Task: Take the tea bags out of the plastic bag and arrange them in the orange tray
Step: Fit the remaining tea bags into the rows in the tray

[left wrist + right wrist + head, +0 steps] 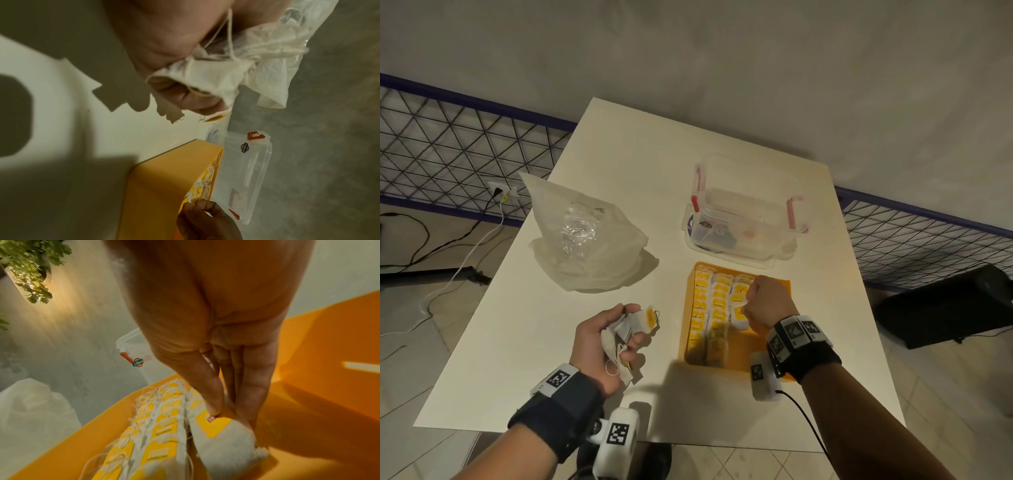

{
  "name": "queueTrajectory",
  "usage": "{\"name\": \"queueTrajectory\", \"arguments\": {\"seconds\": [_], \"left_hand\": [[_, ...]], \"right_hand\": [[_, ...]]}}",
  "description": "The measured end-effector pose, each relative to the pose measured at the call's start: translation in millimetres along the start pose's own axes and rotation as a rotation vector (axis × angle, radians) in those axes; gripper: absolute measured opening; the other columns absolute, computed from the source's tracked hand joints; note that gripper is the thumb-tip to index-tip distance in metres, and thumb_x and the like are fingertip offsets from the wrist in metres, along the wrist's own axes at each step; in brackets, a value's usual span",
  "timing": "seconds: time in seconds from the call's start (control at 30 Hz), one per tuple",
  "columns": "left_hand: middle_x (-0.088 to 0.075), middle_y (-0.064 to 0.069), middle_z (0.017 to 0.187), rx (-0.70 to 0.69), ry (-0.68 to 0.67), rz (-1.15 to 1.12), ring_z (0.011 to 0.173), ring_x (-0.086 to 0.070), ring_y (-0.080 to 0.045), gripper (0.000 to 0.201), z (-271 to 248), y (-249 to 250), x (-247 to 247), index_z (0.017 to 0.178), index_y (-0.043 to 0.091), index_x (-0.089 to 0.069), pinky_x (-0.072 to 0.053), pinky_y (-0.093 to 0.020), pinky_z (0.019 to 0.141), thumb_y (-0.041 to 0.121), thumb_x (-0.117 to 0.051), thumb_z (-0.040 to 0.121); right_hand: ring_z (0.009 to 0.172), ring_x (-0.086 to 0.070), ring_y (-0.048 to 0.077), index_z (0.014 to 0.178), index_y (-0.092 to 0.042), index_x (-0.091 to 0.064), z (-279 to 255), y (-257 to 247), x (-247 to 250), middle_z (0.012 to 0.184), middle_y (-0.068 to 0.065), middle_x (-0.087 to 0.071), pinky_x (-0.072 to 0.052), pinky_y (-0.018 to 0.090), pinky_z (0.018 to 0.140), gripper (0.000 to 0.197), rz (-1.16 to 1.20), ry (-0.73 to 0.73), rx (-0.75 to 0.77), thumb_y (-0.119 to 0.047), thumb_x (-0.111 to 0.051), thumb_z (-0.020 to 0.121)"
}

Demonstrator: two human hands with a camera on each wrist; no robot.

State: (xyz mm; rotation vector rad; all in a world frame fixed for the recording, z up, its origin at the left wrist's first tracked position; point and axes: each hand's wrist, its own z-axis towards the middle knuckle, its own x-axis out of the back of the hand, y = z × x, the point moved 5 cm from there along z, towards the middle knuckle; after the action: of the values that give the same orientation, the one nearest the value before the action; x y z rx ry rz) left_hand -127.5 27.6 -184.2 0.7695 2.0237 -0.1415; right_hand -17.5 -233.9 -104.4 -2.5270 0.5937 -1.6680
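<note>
The orange tray lies on the white table, with rows of white tea bags with yellow tags filling its left part. My right hand is inside the tray and pinches one tea bag between thumb and fingers at the end of the third row. My left hand hovers left of the tray and grips a bunch of tea bags with loose strings. The crumpled plastic bag lies at the table's left, apart from both hands.
A clear plastic box with red clips stands just behind the tray. The table's left and near edges are close to my left hand. A black case sits on the floor to the right; cables run on the floor at left.
</note>
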Motion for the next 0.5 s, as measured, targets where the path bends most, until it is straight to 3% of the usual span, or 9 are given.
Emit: {"name": "queueTrajectory", "arguments": {"seconds": [0.13,0.2,0.27,0.37,0.47,0.5], "left_hand": [[-0.05,-0.011,0.075,-0.002,0.007,0.0,0.056,-0.037,-0.016,0.026,-1,0,-1,0.088,0.018,-0.066,-0.031,-0.017,0.041,0.031,-0.076,0.068],[-0.05,-0.011,0.075,-0.001,0.011,0.009,0.057,-0.037,-0.016,0.027,-2,-1,-2,0.088,0.018,-0.066,-0.031,-0.017,0.043,0.032,-0.077,0.067],[-0.05,-0.012,0.075,0.0,0.014,0.009,0.056,-0.037,-0.017,0.025,-3,-1,-3,0.088,0.019,-0.066,-0.03,-0.018,0.044,0.033,-0.075,0.069],[-0.05,-0.013,0.073,-0.009,0.022,0.017,0.053,-0.038,-0.017,0.025,-4,0,-4,0.088,0.018,-0.066,-0.026,-0.019,0.047,0.033,-0.074,0.069],[-0.051,-0.013,0.072,-0.021,0.031,0.02,0.053,-0.04,-0.018,0.027,-7,1,-8,0.087,0.018,-0.067,-0.027,-0.017,0.044,0.032,-0.077,0.065],[-0.052,-0.013,0.072,-0.022,0.035,0.012,0.053,-0.04,-0.018,0.025,-8,2,-9,0.087,0.017,-0.067,-0.028,-0.017,0.042,0.032,-0.075,0.067]], "right_hand": [[0.095,-0.066,0.027,0.093,-0.007,-0.061,1,3,-3,0.1,0.013,-0.07,-0.056,0.036,0.077,0.023,0.017,-0.014,0.003,-0.008,-0.078,0.079],[0.092,-0.069,0.03,0.092,-0.006,-0.06,1,5,-5,0.098,0.016,-0.07,-0.059,0.041,0.08,0.02,0.053,-0.033,-0.002,-0.006,-0.075,0.08],[0.09,-0.07,0.031,0.082,-0.01,-0.058,0,6,-6,0.096,0.016,-0.07,-0.06,0.045,0.08,0.019,0.069,-0.056,-0.007,-0.004,-0.075,0.079],[0.094,-0.069,0.035,0.073,-0.015,-0.054,-3,6,-7,0.092,0.014,-0.066,-0.061,0.043,0.079,0.023,0.125,-0.072,-0.01,-0.001,-0.07,0.08],[0.091,-0.068,0.033,0.08,-0.001,-0.064,-6,3,0,0.089,0.013,-0.067,-0.059,0.037,0.072,0.004,0.002,-0.057,0.012,-0.004,-0.065,0.081],[0.089,-0.066,0.03,0.084,0.001,-0.064,-8,3,6,0.09,0.012,-0.067,-0.055,0.036,0.069,0.008,-0.028,0.002,0.017,-0.007,-0.063,0.081]]}}
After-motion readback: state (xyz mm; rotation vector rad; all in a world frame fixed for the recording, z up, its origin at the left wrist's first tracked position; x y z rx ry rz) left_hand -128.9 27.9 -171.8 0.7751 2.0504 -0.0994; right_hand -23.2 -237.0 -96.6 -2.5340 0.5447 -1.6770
